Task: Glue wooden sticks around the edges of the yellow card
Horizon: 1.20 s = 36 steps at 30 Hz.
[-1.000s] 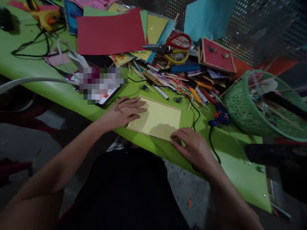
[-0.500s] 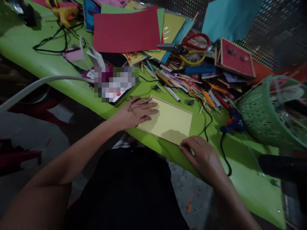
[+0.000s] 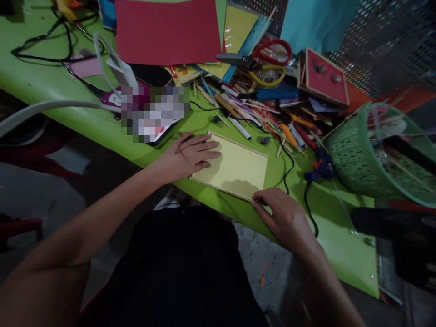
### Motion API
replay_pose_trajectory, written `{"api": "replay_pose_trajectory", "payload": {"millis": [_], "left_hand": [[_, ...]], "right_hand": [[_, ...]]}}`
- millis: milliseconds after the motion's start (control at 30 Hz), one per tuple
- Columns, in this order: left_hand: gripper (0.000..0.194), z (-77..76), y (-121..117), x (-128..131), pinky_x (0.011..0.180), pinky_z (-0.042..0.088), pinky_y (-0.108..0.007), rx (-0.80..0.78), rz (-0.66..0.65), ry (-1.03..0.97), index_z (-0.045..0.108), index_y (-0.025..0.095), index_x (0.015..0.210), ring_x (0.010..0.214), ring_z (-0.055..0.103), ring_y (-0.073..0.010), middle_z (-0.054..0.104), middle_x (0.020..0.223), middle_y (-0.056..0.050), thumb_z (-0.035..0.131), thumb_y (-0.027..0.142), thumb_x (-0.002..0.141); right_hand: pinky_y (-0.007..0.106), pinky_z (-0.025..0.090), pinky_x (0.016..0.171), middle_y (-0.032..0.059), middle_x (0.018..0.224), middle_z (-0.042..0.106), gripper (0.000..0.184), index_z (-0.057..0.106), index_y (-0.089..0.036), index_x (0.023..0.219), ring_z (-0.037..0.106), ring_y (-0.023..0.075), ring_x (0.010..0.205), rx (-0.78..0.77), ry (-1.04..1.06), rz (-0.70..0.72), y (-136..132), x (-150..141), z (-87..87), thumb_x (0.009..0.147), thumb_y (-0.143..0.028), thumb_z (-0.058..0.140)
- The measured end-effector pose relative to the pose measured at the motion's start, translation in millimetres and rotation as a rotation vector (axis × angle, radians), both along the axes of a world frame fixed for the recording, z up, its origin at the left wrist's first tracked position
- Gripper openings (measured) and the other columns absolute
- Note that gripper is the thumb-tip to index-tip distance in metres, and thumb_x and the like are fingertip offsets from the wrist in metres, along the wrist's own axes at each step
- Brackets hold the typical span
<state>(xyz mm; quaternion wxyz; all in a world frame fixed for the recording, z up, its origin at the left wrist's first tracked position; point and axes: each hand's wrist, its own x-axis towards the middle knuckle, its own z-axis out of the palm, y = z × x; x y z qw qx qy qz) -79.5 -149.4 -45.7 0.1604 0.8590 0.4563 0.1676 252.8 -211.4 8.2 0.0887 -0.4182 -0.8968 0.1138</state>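
Observation:
A pale yellow card (image 3: 238,165) lies on the green tabletop near its front edge. Thin wooden sticks run along its long sides, one on the far side (image 3: 238,144) and one on the near side (image 3: 221,189). My left hand (image 3: 190,156) rests flat over the card's left end, fingers stretched out and slightly apart. At the near right corner, thumb and forefinger of my right hand (image 3: 282,211) pinch the card's edge where the near stick ends. Exactly what lies between those fingertips is partly hidden.
Beyond the card are pens and loose sticks (image 3: 252,111), scissors (image 3: 252,61) and red paper (image 3: 166,32). A blue glue gun (image 3: 320,168) with a black cord stands by a green basket (image 3: 347,145) on the right. A white cable (image 3: 57,105) crosses the left side.
The view has shifted a little, so everything sits slightly further left and higher. Both hands keep their places on the card.

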Motion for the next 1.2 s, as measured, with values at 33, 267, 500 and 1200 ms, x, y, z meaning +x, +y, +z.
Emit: {"api": "replay_pose_trajectory", "payload": {"millis": [33, 267, 500, 1200], "left_hand": [[0.041, 0.8, 0.4, -0.2, 0.13, 0.025, -0.054, 0.0, 0.002, -0.006, 0.066, 0.033, 0.142, 0.156, 0.043, -0.0282, 0.058, 0.159, -0.002, 0.045, 0.037, 0.108], [0.042, 16.3, -12.0, 12.6, 0.132, 0.017, -0.056, -0.028, -0.071, -0.022, 0.061, 0.034, 0.148, 0.158, 0.038, -0.0282, 0.053, 0.163, -0.001, 0.045, 0.037, 0.109], [0.044, 13.4, -37.2, 41.8, 0.131, 0.02, -0.057, 0.016, -0.152, 0.015, 0.062, 0.03, 0.147, 0.153, 0.046, -0.0296, 0.056, 0.161, -0.005, 0.058, 0.042, 0.105], [0.05, 30.7, -35.3, 26.9, 0.136, 0.011, -0.045, -0.149, -0.181, -0.048, 0.044, 0.03, 0.16, 0.162, 0.029, -0.0165, 0.04, 0.171, 0.0, 0.043, 0.03, 0.11]], "right_hand": [[0.036, 0.046, 0.071, 0.0075, 0.089, 0.069, 0.009, 0.063, -0.022, 0.101, 0.064, 0.0237, 0.081, -0.016, 0.006, -0.004, 0.4, 0.0, 0.1, 0.105, -0.024, 0.055], [0.034, 0.046, 0.073, 0.0065, 0.088, 0.069, 0.008, 0.063, -0.022, 0.098, 0.063, 0.0227, 0.082, -0.068, 0.04, -0.025, 4.4, -4.4, -3.6, 0.104, -0.02, 0.058], [0.034, 0.046, 0.074, 0.007, 0.089, 0.069, 0.01, 0.062, -0.022, 0.096, 0.062, 0.0225, 0.082, -0.068, 0.056, -0.032, 7.4, -7.9, -4.5, 0.104, -0.022, 0.058], [0.034, 0.049, 0.072, 0.0048, 0.087, 0.071, 0.008, 0.068, -0.021, 0.106, 0.068, 0.0216, 0.078, -0.059, 0.15, -0.022, 7.8, -6.7, -1.2, 0.104, -0.025, 0.061]]}}
